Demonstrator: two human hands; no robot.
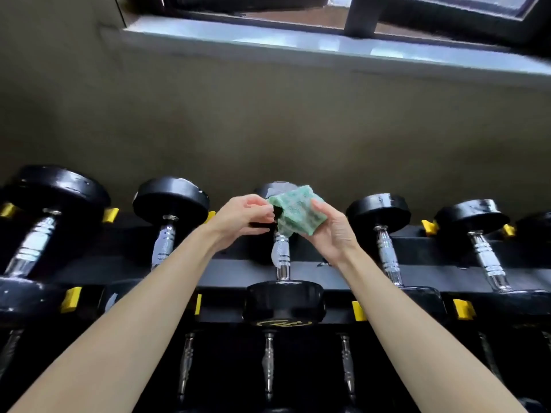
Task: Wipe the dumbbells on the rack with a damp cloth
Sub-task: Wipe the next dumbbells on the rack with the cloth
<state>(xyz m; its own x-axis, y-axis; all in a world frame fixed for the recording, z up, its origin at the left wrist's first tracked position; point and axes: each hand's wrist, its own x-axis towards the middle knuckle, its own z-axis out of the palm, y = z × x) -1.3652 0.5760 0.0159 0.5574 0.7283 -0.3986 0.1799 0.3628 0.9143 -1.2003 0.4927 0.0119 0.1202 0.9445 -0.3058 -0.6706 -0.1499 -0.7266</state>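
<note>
Gripping the green cloth (pixel 295 211) with left hand (pixel 241 216) and right hand (pixel 334 231) above the middle dumbbell (pixel 281 254), the person may drop it behind the rack (pixel 232 272) if either pinch slackens.

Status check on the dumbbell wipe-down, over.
Both up: left hand pinches, right hand grips the green cloth. Cloth at the middle dumbbell, far head, contact unclear. Nothing blocking the rack.

Cloth (pixel 295 213) partly hides far head of middle dumbbell (pixel 283 296).
</note>
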